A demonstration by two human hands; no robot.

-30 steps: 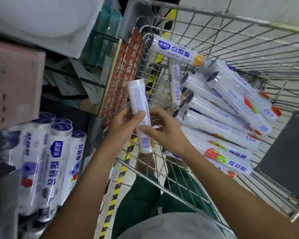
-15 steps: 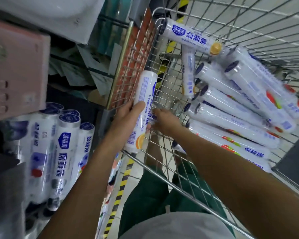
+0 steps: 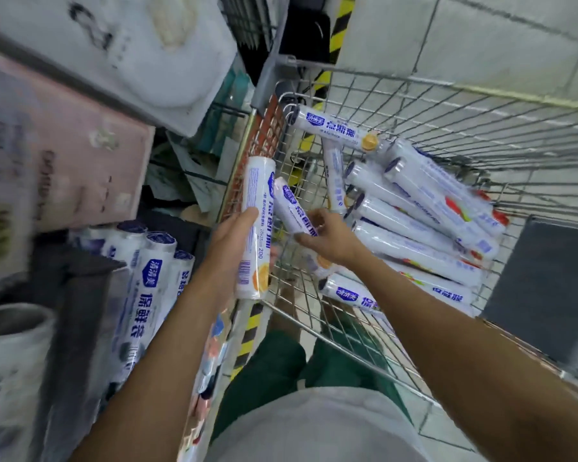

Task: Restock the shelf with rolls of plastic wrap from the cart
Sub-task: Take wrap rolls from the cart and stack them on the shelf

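My left hand (image 3: 229, 241) grips a white roll of plastic wrap (image 3: 256, 228) upright at the cart's left rim. Just to its right, my right hand (image 3: 327, 240) holds a second roll (image 3: 292, 208), tilted and lifted off the pile. Several more white rolls (image 3: 414, 208) lie heaped in the wire cart (image 3: 447, 105). On the shelf at lower left, rolls (image 3: 154, 288) stand packed together upright.
A pink box (image 3: 64, 161) and white packages (image 3: 121, 51) sit on the shelf above the standing rolls. A metal cylinder (image 3: 10, 325) is at the far left. Yellow-black floor tape (image 3: 247, 335) runs between shelf and cart. My green trousers show below.
My right hand let go of the first roll, reached into the cart and picked up a second roll. My left hand kept the first roll and moved it slightly left.
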